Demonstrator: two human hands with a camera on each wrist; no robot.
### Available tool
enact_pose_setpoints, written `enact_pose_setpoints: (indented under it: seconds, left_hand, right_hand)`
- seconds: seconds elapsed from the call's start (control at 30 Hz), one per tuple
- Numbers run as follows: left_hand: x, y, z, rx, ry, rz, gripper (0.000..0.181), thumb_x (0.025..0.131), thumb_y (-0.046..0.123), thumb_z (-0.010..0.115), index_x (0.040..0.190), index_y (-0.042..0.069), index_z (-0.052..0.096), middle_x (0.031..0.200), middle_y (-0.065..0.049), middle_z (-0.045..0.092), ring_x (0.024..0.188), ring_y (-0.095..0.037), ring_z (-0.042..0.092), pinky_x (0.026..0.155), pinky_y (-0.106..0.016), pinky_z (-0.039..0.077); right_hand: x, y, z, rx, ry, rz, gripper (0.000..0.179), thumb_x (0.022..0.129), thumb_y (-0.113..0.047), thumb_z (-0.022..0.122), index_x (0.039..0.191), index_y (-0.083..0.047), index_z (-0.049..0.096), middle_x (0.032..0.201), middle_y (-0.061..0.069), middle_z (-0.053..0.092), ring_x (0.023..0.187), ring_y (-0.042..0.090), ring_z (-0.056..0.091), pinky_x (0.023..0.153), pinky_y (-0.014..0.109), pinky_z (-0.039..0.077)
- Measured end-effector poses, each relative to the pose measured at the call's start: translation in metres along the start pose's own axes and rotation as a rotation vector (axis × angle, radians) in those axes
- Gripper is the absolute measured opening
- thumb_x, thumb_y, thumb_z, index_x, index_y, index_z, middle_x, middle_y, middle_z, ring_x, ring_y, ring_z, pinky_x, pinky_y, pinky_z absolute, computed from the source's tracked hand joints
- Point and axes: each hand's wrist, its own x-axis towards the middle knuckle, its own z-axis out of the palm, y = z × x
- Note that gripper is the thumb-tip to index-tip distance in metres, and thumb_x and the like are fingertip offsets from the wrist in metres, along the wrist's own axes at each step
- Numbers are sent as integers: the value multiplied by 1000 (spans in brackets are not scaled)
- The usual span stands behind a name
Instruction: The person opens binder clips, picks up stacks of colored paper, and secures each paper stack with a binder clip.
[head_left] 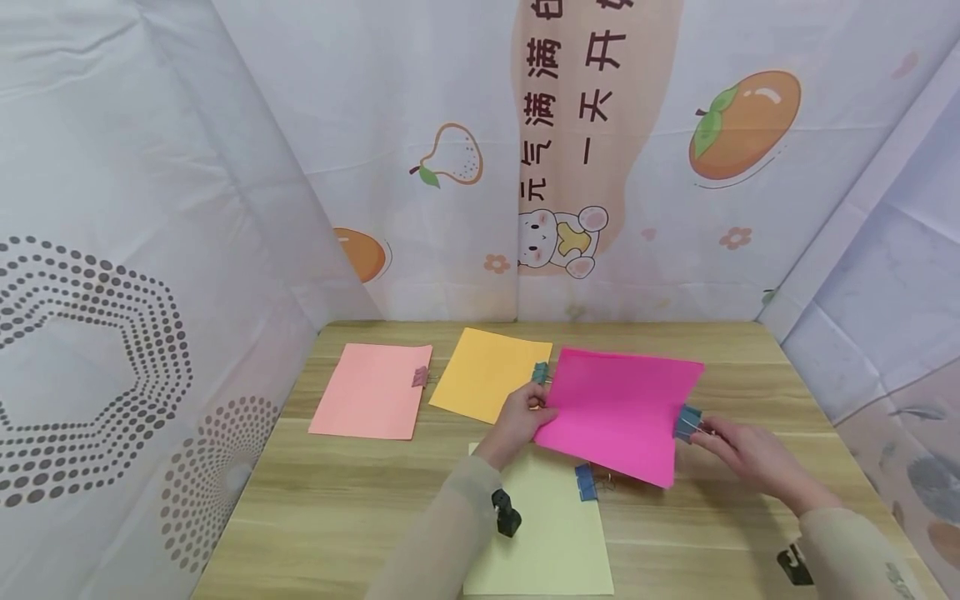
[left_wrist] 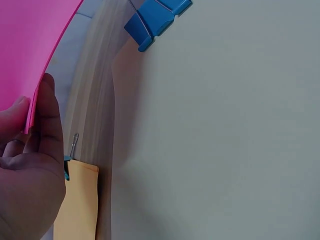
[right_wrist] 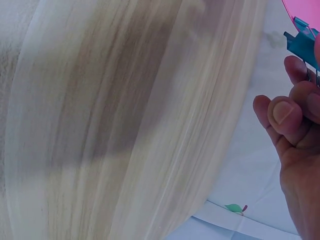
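A stack of bright pink paper (head_left: 618, 408) is held up off the table between both hands, tilted and slightly bowed. My left hand (head_left: 521, 421) pinches its left edge, thumb on the front and fingers behind, as the left wrist view shows. A teal-blue binder clip (head_left: 687, 423) grips the stack's right edge. My right hand (head_left: 757, 458) holds that clip by its wire handles; in the right wrist view the clip (right_wrist: 304, 47) sits at the fingertips. Below lies pale yellow paper (head_left: 540, 542) with a blue binder clip (head_left: 587, 482) on its right edge.
Salmon-pink paper (head_left: 371, 392) with a dusky pink clip (head_left: 420, 377) lies at the back left. Beside it is orange-yellow paper (head_left: 487, 375) with a teal clip (head_left: 540, 373), close to the left hand. Printed curtains (head_left: 450, 275) surround the wooden table (head_left: 337, 517).
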Motion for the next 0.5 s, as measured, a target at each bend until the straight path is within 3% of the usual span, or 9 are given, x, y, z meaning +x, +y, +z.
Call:
enact_pose_setpoints:
  seconds: [0.27, 0.5]
  left_hand:
    - [-2, 1, -2, -4, 36, 7, 14, 93, 1, 72, 103, 4, 62, 98, -7, 68, 82, -15, 65, 66, -28, 58]
    - [-6, 3, -4, -34, 16, 2, 12, 94, 0, 69, 101, 4, 61, 99, -6, 65, 78, -14, 63, 64, -24, 54]
  right_hand:
    - [2, -7, -9, 35, -41, 15, 19, 105, -31, 59, 97, -15, 65, 80, -6, 60, 70, 6, 49, 62, 28, 42]
    - [5, -8, -14, 14, -3, -44, 17, 104, -27, 60, 91, -17, 62, 74, -10, 55, 66, 3, 46, 60, 26, 39]
